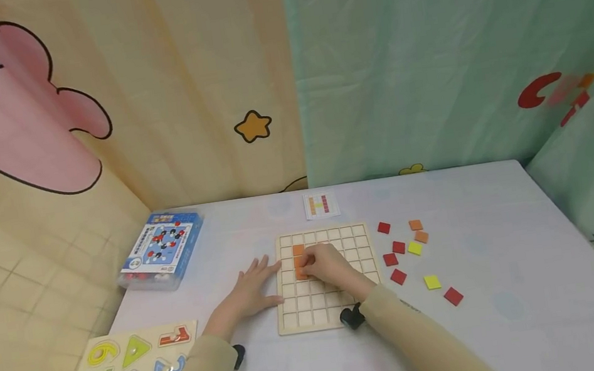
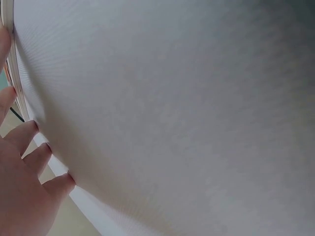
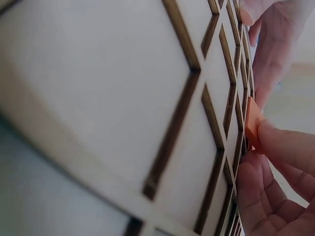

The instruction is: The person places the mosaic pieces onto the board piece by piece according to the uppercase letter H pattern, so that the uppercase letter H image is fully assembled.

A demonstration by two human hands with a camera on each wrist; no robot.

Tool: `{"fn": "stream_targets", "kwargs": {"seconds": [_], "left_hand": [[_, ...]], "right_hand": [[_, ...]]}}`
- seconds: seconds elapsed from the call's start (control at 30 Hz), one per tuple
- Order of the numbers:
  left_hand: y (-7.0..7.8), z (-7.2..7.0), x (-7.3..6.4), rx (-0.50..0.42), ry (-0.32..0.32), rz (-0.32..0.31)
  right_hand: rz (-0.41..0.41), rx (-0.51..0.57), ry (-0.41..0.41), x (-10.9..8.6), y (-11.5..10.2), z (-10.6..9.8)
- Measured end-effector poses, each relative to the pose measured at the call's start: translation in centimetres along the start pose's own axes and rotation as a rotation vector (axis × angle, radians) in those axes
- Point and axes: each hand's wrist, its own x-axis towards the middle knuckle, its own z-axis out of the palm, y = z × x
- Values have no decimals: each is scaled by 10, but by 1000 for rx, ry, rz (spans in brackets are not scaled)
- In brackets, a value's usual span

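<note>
A wooden grid board point(image 1: 305, 318) lies on the table. Orange square tiles point(image 1: 298, 250) sit in a column near its left side. Over the lower part of that column, my right hand point(image 1: 331, 266) pinches an orange tile point(image 3: 252, 122), which looks tilted against the board in the right wrist view. The fingers partly cover it. My left hand point(image 1: 248, 292) rests on the table with fingers spread, thumb and fingertips at the board's left edge. In the left wrist view, the left hand's fingers point(image 2: 37, 160) touch the white tablecloth.
Right of the board lie loose red tiles point(image 1: 398, 276), yellow tiles point(image 1: 432, 282) and orange tiles point(image 1: 415, 225). A small pattern card point(image 1: 321, 205) lies behind the board. At left are a blue boxed set point(image 1: 160, 249) and a number-and-shape puzzle board point(image 1: 148, 365).
</note>
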Motion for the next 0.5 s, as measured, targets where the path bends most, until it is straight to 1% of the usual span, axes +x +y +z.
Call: {"fn": "stream_targets", "kwargs": {"seconds": [0.17, 0.3, 0.4, 0.5], "left_hand": [[2, -1, 0, 12, 1, 5], [2, -1, 1, 8, 1, 9], [1, -1, 1, 8, 3, 9], [1, 0, 1, 4, 2, -5]], "right_hand": [[8, -23, -12, -1, -3, 0], [12, -24, -6, -1, -1, -1], [20, 13, 18, -4, 4, -6], [51, 48, 57, -7, 9, -19]]}}
